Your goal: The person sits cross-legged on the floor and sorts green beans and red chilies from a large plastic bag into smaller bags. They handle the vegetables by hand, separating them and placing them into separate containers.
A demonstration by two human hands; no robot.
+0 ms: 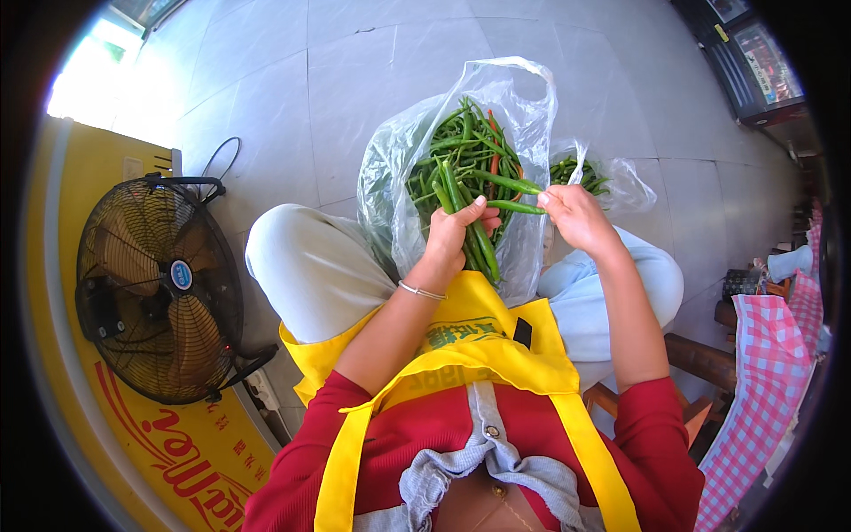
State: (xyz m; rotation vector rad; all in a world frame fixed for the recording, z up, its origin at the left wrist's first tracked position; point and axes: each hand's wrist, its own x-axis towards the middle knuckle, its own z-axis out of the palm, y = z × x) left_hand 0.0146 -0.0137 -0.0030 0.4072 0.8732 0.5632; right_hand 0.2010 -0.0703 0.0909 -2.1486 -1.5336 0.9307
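Observation:
My left hand grips a small bunch of long green chili peppers, which slant down toward my lap. In my right hand, the fingertips pinch the ends of green peppers that stretch left over the pile. Below both hands, a clear plastic bag stands with its mouth wide, between my knees. It holds a heap of green chili peppers with a few red ones among them. Just behind my right hand lies a smaller clear bag with more green peppers.
A black fan stands at my left before a yellow cabinet; a cable loops on the grey tiled floor. At my right are a pink checked tablecloth and wooden furniture. A dark cabinet stands far right.

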